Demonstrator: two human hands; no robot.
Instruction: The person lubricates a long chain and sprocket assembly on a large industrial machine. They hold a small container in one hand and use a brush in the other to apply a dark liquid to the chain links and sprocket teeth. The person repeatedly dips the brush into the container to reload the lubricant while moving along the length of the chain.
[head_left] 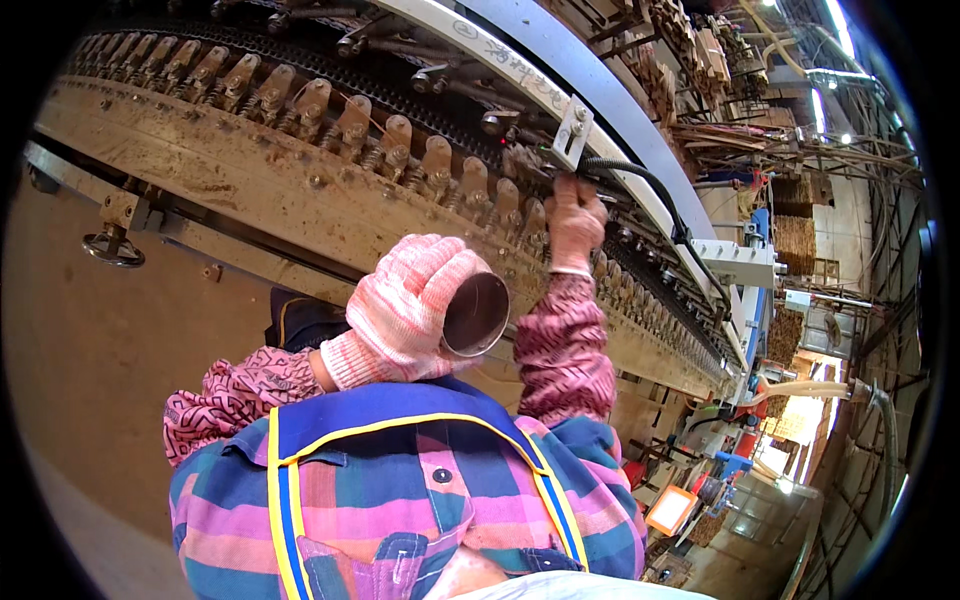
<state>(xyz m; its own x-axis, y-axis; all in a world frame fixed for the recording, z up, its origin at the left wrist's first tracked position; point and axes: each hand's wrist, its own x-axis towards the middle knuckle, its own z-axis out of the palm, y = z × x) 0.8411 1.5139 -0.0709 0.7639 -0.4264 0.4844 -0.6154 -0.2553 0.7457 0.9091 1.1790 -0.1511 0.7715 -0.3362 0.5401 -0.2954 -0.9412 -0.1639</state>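
Observation:
My left hand (410, 305), in a pink-and-white knitted glove, is closed around a round metal cup (476, 315) in front of my chest. The cup's round end faces up toward the view. Bare and stretched forward, my right hand (575, 225) reaches over the machine's row of spring-loaded metal tabs (437, 165). Its fingers are curled in beneath a white slotted bracket (572, 132). A greyish, bristly tuft (522, 162) shows just left of those fingertips; whether they grip it is hidden.
A long dusty machine beam (200, 155) crosses before me, with a chain (290, 60) behind the tabs. A black cable (655, 180) loops by the bracket. A handwheel (112, 250) sticks out at the left. Wood stacks (795, 240) stand at the far right.

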